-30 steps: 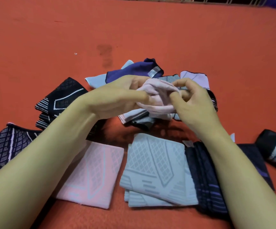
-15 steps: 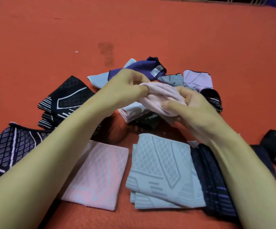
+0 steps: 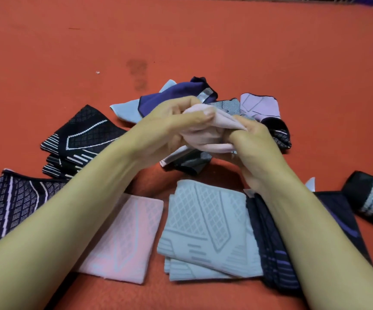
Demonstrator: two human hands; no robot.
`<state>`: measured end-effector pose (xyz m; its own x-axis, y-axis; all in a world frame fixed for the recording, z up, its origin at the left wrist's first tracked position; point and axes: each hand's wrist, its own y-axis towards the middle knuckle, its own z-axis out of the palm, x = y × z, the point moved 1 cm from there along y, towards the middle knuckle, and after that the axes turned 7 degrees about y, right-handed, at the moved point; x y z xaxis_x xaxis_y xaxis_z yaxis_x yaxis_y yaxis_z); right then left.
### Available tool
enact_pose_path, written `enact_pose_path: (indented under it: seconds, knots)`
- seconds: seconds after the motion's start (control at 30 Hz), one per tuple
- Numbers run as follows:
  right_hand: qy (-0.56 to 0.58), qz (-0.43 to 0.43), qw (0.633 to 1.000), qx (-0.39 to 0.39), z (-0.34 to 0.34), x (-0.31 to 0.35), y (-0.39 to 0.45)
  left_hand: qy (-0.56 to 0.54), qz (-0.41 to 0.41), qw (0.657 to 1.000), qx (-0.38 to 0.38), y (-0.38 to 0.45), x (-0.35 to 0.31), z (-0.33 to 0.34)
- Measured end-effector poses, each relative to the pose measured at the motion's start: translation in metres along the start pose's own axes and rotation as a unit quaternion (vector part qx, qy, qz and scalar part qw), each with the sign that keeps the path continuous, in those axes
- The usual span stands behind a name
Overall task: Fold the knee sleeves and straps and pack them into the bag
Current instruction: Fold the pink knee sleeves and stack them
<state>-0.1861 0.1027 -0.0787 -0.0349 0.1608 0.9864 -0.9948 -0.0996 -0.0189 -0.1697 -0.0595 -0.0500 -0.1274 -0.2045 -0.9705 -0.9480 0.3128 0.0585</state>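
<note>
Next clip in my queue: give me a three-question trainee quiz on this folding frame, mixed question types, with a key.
1. True or false: both hands grip the pale pink sleeve above the loose pile.
2. Multiple choice: which folded piece lies between the folded pink sleeve and the dark navy striped sleeve?
A. a black sleeve with white lines
B. the light grey sleeve
C. a purple sleeve
3. Fill in: the surface under everything is ____ in colour.

Key
1. True: the left hand pinches it with the thumb on top, and the right hand holds its other end.
2. B, the light grey sleeve.
3. Orange-red, the orange-red surface.
</note>
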Motion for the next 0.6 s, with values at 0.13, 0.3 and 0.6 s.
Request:
enact_pose_path:
  seconds: [0.13,0.3,0.6]
  knots:
    - [0.164,0.064,0.969,0.175,0.008,0.002,-0.008,-0.048,0.009,0.999,-0.019,0.013,-0.001,-0.024]
    - [0.257,0.103,0.895,0.349,0.002,0.01,-0.019,-0.016,0.022,0.999,-0.029,0.011,-0.005,-0.021]
    - [-0.204,-0.112,0.969,-0.082,-0.011,-0.013,0.012,0.169,0.152,0.973,-0.035,-0.001,-0.014,0.017]
